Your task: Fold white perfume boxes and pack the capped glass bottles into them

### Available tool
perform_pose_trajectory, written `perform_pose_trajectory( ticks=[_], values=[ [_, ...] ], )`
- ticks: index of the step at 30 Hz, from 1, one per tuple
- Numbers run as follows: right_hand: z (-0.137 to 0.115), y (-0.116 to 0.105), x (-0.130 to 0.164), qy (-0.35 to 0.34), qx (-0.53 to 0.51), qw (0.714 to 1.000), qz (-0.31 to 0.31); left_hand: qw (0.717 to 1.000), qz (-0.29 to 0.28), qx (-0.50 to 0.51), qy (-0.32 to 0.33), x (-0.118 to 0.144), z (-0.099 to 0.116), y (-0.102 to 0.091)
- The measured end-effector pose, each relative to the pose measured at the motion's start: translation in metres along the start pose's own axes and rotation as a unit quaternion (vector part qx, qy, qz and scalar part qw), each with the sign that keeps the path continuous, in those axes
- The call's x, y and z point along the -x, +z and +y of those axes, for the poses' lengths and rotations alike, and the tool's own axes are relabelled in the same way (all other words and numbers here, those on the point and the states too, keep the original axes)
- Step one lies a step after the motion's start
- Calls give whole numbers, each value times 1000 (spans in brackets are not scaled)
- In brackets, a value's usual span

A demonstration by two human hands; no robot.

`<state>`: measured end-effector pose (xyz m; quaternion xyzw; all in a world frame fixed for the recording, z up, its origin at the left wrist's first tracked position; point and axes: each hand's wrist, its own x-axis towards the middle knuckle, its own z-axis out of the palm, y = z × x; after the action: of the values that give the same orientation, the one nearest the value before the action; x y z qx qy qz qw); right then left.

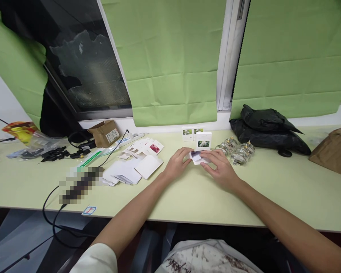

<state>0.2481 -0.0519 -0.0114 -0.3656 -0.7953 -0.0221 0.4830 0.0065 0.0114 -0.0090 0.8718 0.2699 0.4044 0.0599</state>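
Two bare forearms reach over the table [187, 197]. The left hand [176, 163] and right hand [220, 167] pinch a small folded carton [197, 156] between them, steadying both ends, just in front of the upright box [203, 140]; glass bottles [235, 149] wait right of that box.

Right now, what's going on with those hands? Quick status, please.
Left hand and right hand both grip a small white carton. Finished box upright just behind. Glass bottles close beside right hand.

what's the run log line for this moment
left hand: holds carton | right hand: holds carton | behind: box, bottles | left: flat cartons
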Motion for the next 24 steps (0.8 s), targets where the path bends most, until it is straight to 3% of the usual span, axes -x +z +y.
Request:
perform_pose_trajectory(
  ticks=[7,14,24],
  values=[
    [1,0,1,-10,43,999,29,1000,14,-7,-2,-2,-2,0],
    [0,-3,0,-41,16,997,64,999,45,-15,-2,-3,-3,1],
    [0,-4,1,-54,21,997,54,998,52,16,-21,-3,-2,2]
  ],
)
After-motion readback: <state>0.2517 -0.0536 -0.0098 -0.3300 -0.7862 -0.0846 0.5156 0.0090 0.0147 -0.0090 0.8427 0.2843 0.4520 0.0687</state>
